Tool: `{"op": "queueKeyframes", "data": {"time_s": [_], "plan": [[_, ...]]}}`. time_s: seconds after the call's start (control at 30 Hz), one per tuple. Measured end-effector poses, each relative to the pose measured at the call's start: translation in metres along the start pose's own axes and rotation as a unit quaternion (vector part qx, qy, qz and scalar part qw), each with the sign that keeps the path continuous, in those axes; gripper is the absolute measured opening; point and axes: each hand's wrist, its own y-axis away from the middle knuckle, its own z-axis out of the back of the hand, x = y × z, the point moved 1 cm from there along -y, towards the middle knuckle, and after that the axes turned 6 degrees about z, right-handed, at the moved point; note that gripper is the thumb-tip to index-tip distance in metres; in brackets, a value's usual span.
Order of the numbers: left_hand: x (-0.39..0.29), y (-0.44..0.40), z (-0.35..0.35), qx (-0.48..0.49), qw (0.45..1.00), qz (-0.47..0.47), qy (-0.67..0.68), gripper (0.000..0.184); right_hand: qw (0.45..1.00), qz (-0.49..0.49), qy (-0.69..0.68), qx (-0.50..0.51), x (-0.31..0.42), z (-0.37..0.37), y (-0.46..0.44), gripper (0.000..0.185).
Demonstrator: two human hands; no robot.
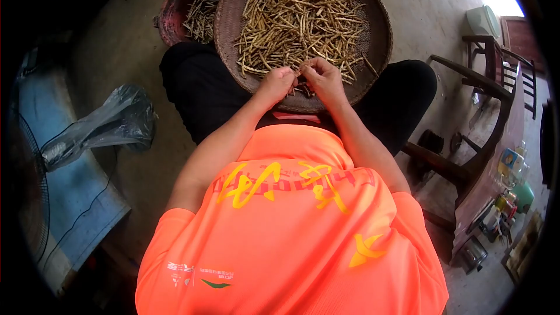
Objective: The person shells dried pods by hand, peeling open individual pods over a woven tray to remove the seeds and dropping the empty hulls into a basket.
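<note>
Grey floor (pixel 131 178), dark wooden chair (pixel 493 61)

I wear an orange T-shirt (pixel 291 239) with short sleeves, bright in colour. On it there are yellow brush-like marks, red lettering, small white prints and one small green curved mark. My trousers (pixel 201 84) are black. My forearms are bare.

Beyond the left hand (pixel 279 86), the thin pods (pixel 303 23) are straw-yellow marked with brown, and the tray (pixel 376 20) is brown with a woven pattern. The basin (pixel 174 14) left of that hand is dull red. Below both hands, the shirt (pixel 291 245) is vivid orange (quite the loudest colour here), with yellow brush-like strokes (pixel 251 186) over dark red lettering (pixel 356 178). Beside the right hand (pixel 324 81), the trousers (pixel 402 93) are black.
</note>
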Motion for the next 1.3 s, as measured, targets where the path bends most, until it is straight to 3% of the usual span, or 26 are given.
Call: {"op": "queueKeyframes", "data": {"time_s": [0.13, 0.2, 0.3, 0.4, 0.47, 0.57, 0.6, 0.77, 0.83, 0.97, 1.03, 1.17, 1.23, 1.3], "plan": [[0.013, -0.009, 0.002, -0.017, 1.000, -0.009, 0.010, 0.019, 1.000, -0.009, -0.019, -0.009, 0.009, 0.001, 0.000, 0.010], [0.012, -0.008, 0.004, -0.046, 0.999, -0.010, 0.009, 0.018, 0.995, -0.005, -0.075, -0.073, 0.011, 0.008, -0.004, 0.009], [-0.004, 0.005, 0.010, -0.015, 0.994, 0.059, 0.095, 0.018, 0.990, -0.015, -0.115, -0.080, 0.014, 0.019, -0.009, 0.008], [-0.013, 0.011, 0.004, -0.032, 0.989, 0.035, 0.137, 0.017, 0.989, -0.023, -0.125, -0.071, 0.011, 0.019, -0.007, 0.008], [-0.017, 0.013, 0.000, -0.030, 0.993, -0.071, 0.092, 0.017, 0.990, -0.035, -0.122, -0.058, 0.013, 0.017, -0.005, 0.008], [-0.019, 0.017, 0.000, 0.002, 0.997, -0.073, 0.036, 0.019, 0.990, -0.042, -0.127, -0.032, 0.010, 0.015, -0.004, 0.009], [-0.012, 0.011, -0.002, -0.005, 0.989, -0.146, 0.002, 0.017, 0.990, -0.055, -0.128, -0.003, 0.009, 0.014, -0.003, 0.010], [0.005, -0.001, 0.002, -0.002, 0.988, -0.155, -0.022, 0.018, 0.982, -0.097, -0.157, 0.048, 0.013, 0.011, -0.002, 0.013], [-0.012, 0.010, 0.009, 0.011, 0.993, -0.020, 0.118, 0.022, 0.979, -0.101, -0.170, 0.041, 0.018, 0.010, -0.001, 0.017], [-0.050, 0.008, 0.044, -0.074, 0.963, -0.020, 0.259, 0.023, 0.994, -0.093, -0.056, 0.008, 0.024, 0.005, -0.011, 0.019], [-0.069, -0.010, 0.085, -0.129, 0.935, -0.088, 0.318, 0.021, 0.998, -0.048, 0.026, -0.021, 0.019, 0.003, -0.024, 0.018], [-0.109, -0.028, 0.163, -0.237, 0.870, -0.152, 0.404, 0.041, 0.967, 0.056, 0.238, -0.068, 0.020, 0.000, -0.053, 0.023], [-0.110, -0.027, 0.172, -0.241, 0.869, -0.135, 0.411, 0.047, 0.960, 0.069, 0.262, -0.071, 0.030, -0.004, -0.060, 0.027], [-0.097, -0.031, 0.172, -0.182, 0.913, -0.173, 0.320, 0.038, 0.915, 0.074, 0.388, -0.089, 0.032, -0.008, -0.072, 0.027]]}}
